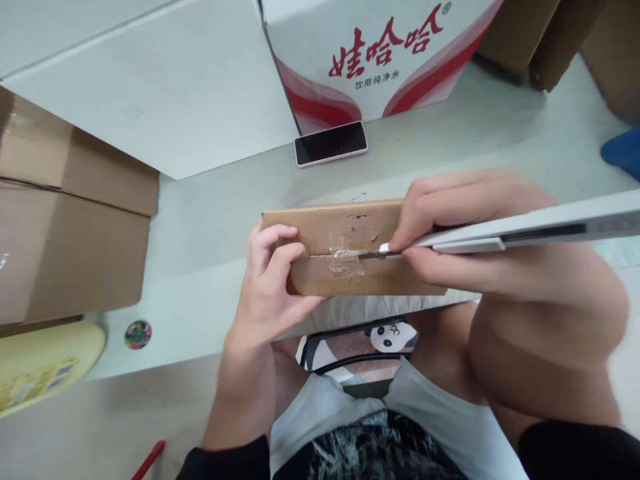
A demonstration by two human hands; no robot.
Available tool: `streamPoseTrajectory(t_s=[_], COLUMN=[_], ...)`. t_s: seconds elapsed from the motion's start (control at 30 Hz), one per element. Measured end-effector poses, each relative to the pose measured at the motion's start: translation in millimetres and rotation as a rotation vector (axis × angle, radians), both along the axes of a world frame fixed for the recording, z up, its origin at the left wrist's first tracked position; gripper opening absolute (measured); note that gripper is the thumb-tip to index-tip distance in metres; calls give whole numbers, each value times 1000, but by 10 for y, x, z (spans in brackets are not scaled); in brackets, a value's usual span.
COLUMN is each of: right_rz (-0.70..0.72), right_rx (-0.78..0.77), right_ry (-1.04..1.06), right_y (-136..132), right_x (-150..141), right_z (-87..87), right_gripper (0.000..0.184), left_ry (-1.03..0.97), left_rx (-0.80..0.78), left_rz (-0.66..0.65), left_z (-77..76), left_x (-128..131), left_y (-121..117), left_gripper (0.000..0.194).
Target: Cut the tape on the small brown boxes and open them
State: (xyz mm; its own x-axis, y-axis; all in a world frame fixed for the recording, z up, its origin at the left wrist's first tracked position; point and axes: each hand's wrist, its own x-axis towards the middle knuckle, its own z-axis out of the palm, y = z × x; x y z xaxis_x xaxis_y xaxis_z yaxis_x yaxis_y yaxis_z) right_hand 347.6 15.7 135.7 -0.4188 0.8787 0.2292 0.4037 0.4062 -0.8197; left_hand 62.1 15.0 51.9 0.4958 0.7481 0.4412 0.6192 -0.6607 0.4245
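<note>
A small brown cardboard box [315, 227] is held at the edge of the pale table. Clear tape [346, 261], wrinkled and torn-looking, lies across the seam in its top. My left hand [267, 280] grips the box's left end, fingers curled over the top and thumb along the near side. In my right hand [450, 227] is a white utility knife [540, 223], pinched near its front between thumb and fingers. Its dark blade points left and meets the seam beside the tape; whether it has gone into the gap I cannot tell.
A phone [331, 144] lies beyond the box, before a white-and-red water carton [380, 67]. White boxes [165, 87] and brown cartons [75, 227] stand left, near a yellow bottle [45, 367] and a round sticker [138, 335]. Another brown carton [520, 40] is at back right.
</note>
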Motion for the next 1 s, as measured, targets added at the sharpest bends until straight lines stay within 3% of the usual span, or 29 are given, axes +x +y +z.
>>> streamPoseTrajectory(t_s=[0.13,0.27,0.6,1.0], right_rz=[3,72,119,96], right_rx=[76,102,161,145], right_ry=[53,-24,-61,-64], right_y=[58,92,135,118], right_x=[-5,-11,-19,-41], right_z=[-47,-66,-104,-87], right_gripper=[15,9,9,9], left_ry=[4,14,-7,-9], left_rx=[-5,-3,-3,2], left_rz=[7,2,11,17], left_z=[13,30,38,29], left_x=[21,64,82,93], left_y=[-3,0,11,17], left_gripper=[53,52,52,55])
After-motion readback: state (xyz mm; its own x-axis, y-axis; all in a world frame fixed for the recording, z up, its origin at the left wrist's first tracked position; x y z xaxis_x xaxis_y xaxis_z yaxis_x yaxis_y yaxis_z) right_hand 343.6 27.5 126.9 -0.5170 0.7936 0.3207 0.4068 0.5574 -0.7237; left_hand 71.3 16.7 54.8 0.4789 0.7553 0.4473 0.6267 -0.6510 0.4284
